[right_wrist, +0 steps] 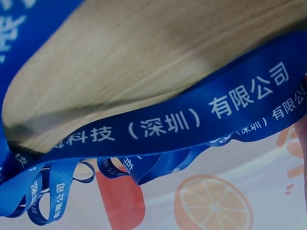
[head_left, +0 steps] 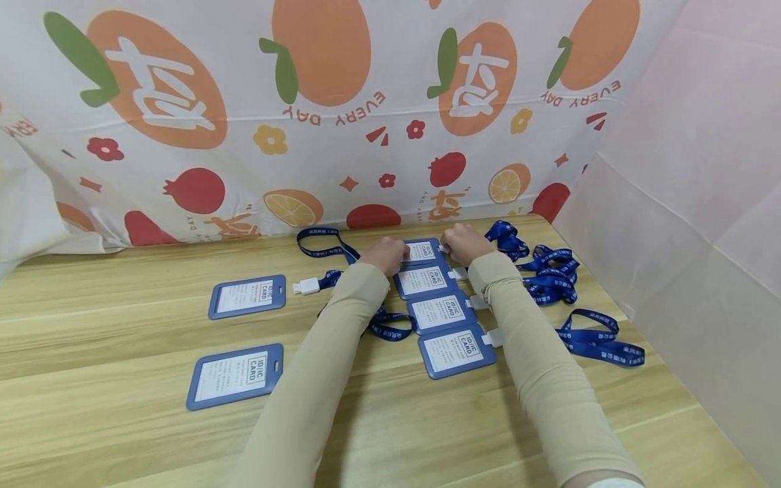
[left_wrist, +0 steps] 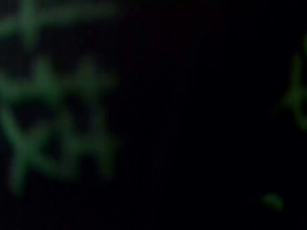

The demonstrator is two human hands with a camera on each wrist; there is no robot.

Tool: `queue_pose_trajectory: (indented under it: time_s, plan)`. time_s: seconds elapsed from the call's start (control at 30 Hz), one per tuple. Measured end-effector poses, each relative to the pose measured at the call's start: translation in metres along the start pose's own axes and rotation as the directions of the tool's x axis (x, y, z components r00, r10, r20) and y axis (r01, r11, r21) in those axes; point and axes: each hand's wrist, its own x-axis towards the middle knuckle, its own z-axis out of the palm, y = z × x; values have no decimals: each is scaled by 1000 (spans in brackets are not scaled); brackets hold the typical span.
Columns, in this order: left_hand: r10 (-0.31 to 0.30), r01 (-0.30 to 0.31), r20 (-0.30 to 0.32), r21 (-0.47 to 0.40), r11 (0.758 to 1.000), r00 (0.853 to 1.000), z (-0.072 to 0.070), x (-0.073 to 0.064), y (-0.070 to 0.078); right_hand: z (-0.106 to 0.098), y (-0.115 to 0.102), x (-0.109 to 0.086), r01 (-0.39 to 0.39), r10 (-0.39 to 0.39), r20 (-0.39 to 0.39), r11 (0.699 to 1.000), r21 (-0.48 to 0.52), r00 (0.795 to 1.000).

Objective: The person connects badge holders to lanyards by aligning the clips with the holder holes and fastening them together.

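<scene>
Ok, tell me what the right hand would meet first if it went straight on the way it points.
The right hand would probably meet the fruit-print cloth behind the table first, though the depth of the gap is hard to judge.

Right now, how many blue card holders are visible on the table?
6: two holders lie on the left; four holders form a column between the sleeves. Others may be hidden.
</scene>
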Motion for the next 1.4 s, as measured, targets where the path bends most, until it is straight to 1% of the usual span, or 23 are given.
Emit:
queue_pose_trajectory:
  time_s: [0.37,0.7,1.03,1.4]
  plan:
    - [0,0,-8,4,1000,1000,1,-1,0,0,0,0,20,-21,-17,1000,-4,1000]
    - [0,0,2,-14,1000,1000,0,0,0,1,4,0,46,-45,-28,999,26,999]
    - [2,-1,6,-20,1000,1000,1,1,0,1,4,0,16,-16,-3,1000,24,1000]
    - [-2,2,-1,-18,1000,1000,3,3,-1,1,3,-1,17,-16,-15,1000,21,1000]
